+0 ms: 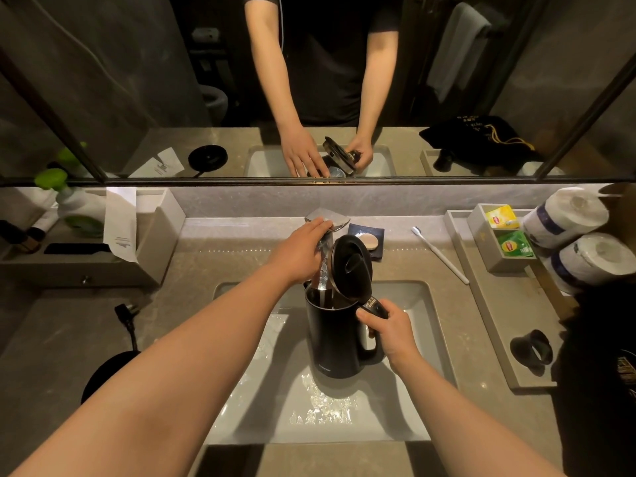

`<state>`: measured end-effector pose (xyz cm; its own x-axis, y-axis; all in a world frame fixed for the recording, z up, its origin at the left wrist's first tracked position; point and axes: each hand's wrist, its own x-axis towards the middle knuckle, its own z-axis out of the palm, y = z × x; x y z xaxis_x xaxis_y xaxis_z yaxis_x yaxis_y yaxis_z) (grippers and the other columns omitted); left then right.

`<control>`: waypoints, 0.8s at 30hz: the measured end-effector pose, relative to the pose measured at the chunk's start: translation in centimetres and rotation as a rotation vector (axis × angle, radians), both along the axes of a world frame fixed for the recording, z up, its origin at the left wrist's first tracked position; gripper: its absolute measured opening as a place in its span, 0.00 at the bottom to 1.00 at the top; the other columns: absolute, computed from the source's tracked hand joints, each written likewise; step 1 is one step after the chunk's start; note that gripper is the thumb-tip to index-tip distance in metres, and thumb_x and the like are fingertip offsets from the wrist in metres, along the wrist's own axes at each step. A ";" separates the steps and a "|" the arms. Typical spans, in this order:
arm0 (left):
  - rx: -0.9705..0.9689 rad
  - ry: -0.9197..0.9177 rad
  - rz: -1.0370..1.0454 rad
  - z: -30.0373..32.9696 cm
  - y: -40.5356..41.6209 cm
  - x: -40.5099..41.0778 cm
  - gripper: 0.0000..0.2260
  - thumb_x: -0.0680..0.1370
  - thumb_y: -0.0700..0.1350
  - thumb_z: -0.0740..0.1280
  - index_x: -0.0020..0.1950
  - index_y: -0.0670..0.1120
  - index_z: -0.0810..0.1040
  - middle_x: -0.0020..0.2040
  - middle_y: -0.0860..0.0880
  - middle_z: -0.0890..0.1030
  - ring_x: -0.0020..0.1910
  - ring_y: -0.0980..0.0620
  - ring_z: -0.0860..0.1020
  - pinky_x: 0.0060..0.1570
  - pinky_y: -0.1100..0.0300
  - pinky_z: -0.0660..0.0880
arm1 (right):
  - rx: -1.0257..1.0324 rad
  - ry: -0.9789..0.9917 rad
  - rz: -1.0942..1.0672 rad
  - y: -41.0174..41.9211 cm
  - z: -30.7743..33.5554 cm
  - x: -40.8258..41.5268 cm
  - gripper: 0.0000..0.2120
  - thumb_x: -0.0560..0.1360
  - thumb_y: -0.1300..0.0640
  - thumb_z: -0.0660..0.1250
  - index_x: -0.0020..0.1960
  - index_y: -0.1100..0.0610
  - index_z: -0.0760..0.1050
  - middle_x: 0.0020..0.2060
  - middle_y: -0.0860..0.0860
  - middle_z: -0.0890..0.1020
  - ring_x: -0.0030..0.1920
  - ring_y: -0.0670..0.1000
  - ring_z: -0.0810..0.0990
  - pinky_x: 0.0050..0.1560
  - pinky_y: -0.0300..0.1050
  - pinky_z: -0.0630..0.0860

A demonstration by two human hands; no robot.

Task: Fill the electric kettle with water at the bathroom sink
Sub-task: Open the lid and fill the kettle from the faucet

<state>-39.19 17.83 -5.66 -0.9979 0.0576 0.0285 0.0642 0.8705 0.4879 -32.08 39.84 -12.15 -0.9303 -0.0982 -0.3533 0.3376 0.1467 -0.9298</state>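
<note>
Now right hand (389,330) grips kettle (335,339); left hand (303,249) touches faucet (327,216).

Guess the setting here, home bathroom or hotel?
Likely a hotel bathroom: a white rectangular undermount sink below a wide wall mirror, boxed yellow and green tea bags in a grey tray, wrapped white toilet-paper rolls.

Your left arm runs from lower left up to frame centre, left hand (298,251) palm-down, fingers extended and resting flat. Your right arm enters from lower right; right hand (388,328) curled in a closed grip, thumb on top.
</note>
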 end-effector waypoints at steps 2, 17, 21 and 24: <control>0.007 -0.004 -0.008 0.0 -0.1 0.0 0.29 0.77 0.40 0.62 0.76 0.54 0.58 0.77 0.51 0.58 0.73 0.49 0.59 0.67 0.50 0.62 | -0.003 -0.002 -0.003 0.0 -0.1 0.0 0.05 0.72 0.57 0.75 0.43 0.54 0.79 0.35 0.51 0.80 0.35 0.53 0.76 0.35 0.43 0.73; -0.011 -0.036 -0.005 -0.2 -0.1 -0.1 0.30 0.77 0.42 0.63 0.76 0.55 0.56 0.78 0.52 0.56 0.74 0.49 0.58 0.67 0.51 0.62 | 0.011 -0.004 -0.012 0.1 -0.4 -0.1 0.05 0.71 0.55 0.75 0.42 0.53 0.79 0.34 0.50 0.81 0.35 0.53 0.77 0.35 0.44 0.74; 0.007 -0.046 -0.013 -0.2 -0.2 -0.1 0.30 0.77 0.42 0.63 0.76 0.55 0.56 0.78 0.52 0.55 0.74 0.49 0.58 0.67 0.52 0.61 | -0.003 0.002 -0.013 0.2 -0.3 0.0 0.05 0.71 0.56 0.75 0.42 0.53 0.79 0.33 0.49 0.81 0.34 0.52 0.77 0.35 0.43 0.74; 0.024 -0.048 -0.010 -0.2 -0.2 -0.1 0.30 0.77 0.41 0.62 0.76 0.55 0.56 0.78 0.52 0.55 0.74 0.49 0.58 0.67 0.53 0.61 | -0.011 0.006 -0.013 0.2 -0.3 0.0 0.05 0.71 0.57 0.75 0.42 0.52 0.79 0.33 0.49 0.80 0.34 0.52 0.77 0.34 0.42 0.73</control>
